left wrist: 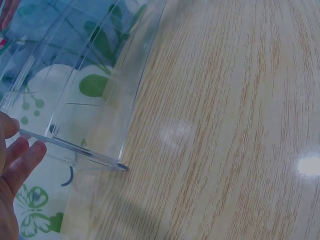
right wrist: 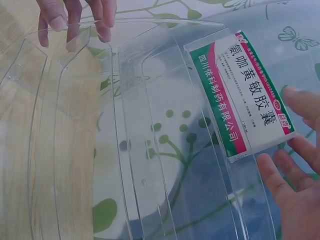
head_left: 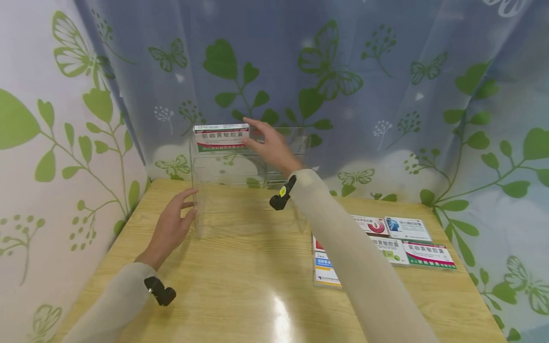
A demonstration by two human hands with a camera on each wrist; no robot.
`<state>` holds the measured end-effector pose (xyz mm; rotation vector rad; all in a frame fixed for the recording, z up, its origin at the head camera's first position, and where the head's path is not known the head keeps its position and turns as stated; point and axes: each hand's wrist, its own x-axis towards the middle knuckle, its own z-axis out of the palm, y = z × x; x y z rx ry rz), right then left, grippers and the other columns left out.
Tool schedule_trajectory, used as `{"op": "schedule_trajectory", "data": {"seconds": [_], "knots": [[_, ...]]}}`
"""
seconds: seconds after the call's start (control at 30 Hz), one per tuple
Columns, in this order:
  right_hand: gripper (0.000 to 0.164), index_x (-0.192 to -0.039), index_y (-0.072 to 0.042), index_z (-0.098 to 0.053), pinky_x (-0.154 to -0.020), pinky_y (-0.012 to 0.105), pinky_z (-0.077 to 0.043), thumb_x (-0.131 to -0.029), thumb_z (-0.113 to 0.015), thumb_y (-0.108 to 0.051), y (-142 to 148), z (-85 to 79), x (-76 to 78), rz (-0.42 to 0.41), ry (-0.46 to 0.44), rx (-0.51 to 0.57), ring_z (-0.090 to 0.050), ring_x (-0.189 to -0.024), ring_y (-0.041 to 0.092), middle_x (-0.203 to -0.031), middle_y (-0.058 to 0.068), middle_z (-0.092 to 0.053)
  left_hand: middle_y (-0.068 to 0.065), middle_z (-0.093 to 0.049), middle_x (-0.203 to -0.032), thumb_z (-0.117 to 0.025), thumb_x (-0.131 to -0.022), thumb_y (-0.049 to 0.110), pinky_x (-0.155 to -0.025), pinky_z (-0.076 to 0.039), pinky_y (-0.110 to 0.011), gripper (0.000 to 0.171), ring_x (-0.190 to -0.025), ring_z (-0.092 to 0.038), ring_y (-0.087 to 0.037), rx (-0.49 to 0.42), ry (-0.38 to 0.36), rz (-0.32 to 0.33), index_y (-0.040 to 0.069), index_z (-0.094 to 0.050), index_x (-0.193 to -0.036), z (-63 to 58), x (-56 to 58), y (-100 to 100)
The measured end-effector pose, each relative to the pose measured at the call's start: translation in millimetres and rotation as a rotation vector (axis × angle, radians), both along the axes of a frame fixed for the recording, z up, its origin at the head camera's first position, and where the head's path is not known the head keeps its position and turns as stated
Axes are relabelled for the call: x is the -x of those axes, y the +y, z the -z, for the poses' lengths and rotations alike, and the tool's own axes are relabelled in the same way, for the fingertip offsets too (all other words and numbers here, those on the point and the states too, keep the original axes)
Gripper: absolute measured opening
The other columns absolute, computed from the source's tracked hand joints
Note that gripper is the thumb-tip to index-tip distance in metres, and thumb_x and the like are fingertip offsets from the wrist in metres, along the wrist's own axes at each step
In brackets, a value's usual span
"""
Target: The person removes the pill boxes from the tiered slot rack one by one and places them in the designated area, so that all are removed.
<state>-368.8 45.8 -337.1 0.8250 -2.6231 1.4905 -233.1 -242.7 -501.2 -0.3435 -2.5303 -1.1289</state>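
Note:
A white, green and red medicine box (head_left: 221, 139) stands upright in the top tier, at the left end, of a clear plastic display rack (head_left: 250, 200). My right hand (head_left: 271, 146) is at the box's right end, thumb and fingers spread apart; in the right wrist view its fingertips (right wrist: 270, 167) are close against the box's edge. My left hand (head_left: 171, 226) touches the rack's left side panel with its fingertips; the left wrist view shows those fingers (left wrist: 30, 157) along the panel's edge.
At the right of the wooden table (head_left: 240, 300) lie several flat medicine boxes, among them a blue-and-white one (head_left: 408, 228) and a green-and-red one (head_left: 430, 255). My right sleeve covers part of them. A patterned curtain (head_left: 266, 57) hangs close behind the rack.

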Motion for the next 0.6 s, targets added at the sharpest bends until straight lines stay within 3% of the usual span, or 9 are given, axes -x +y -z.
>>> {"op": "schedule_trajectory", "data": {"seconds": [0.17,0.37,0.6], "knots": [[0.047,-0.157,-0.019,-0.059,-0.113,0.047,-0.053,-0.111,-0.067,-0.026,-6,2.6,4.5,0.009,0.05,0.012,-0.056,-0.138,0.027,-0.148,0.007,-0.057,-0.024,-0.05,-0.163,-0.063,-0.108,-0.003,-0.089,-0.067,-0.063,0.057,-0.127,-0.069,-0.048,-0.01,0.007,0.001,0.009,-0.047,-0.162,1.4,1.1,1],[0.035,-0.147,-0.016,-0.062,-0.095,0.042,-0.056,-0.112,-0.064,-0.017,-11,7.7,6.5,0.018,0.017,0.057,-0.065,-0.117,0.021,-0.123,0.007,-0.066,-0.024,-0.05,-0.162,-0.064,-0.107,-0.004,-0.088,-0.068,-0.061,0.057,-0.127,-0.069,-0.047,-0.018,0.01,0.0,0.009,-0.049,-0.16,3.0,0.7,3],[0.031,-0.142,-0.012,-0.066,-0.102,0.036,-0.06,-0.11,-0.065,-0.012,-13,-3.9,8.4,0.137,0.175,0.157,-0.068,-0.116,0.022,-0.127,0.01,-0.069,-0.023,-0.049,-0.163,-0.063,-0.108,-0.002,-0.089,-0.067,-0.062,0.057,-0.129,-0.069,-0.047,-0.015,-0.001,-0.004,0.011,-0.047,-0.162,0.7,0.1,0]]}}
